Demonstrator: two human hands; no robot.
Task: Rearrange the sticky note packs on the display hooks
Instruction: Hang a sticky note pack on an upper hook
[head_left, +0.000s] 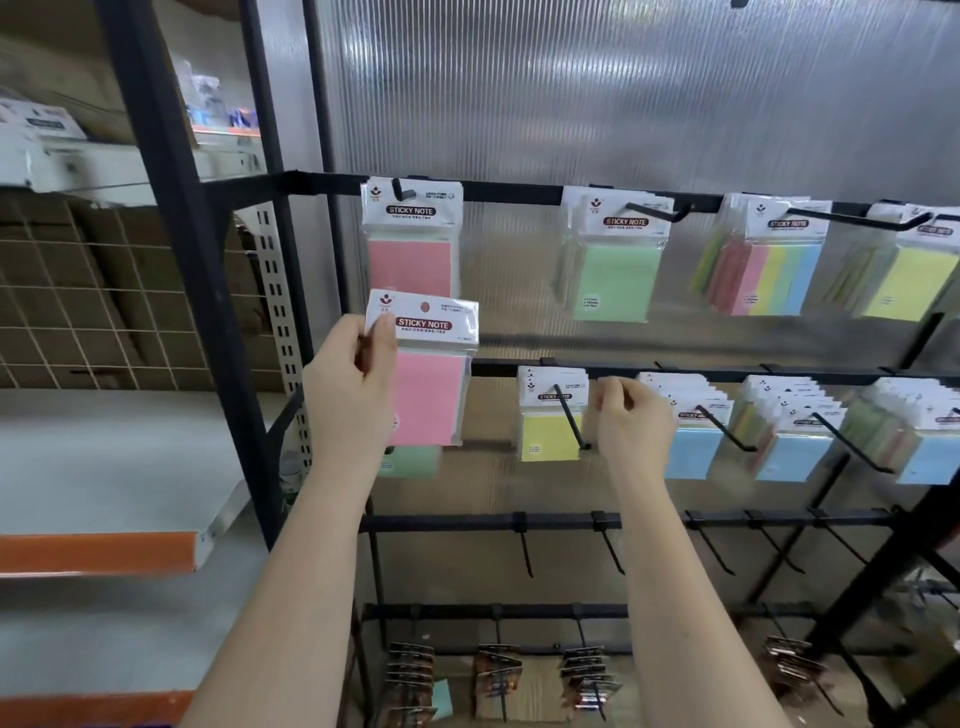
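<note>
A ribbed plastic panel backs the black rack before me. My left hand pinches a pink pack by its card header, off any hook, below the hung pink pack. It looks light, slick in its sleeve; the stiff header is the place to hold. My right hand, fingers curled, touches the yellow pack on its hook; whether it grips, I cannot tell.

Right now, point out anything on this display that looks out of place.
One pink pack is off the hooks, held in the left hand in front of the rack. The right hand is at the yellow packs on the middle rail. The other packs hang straight; nothing looks damaged.
</note>
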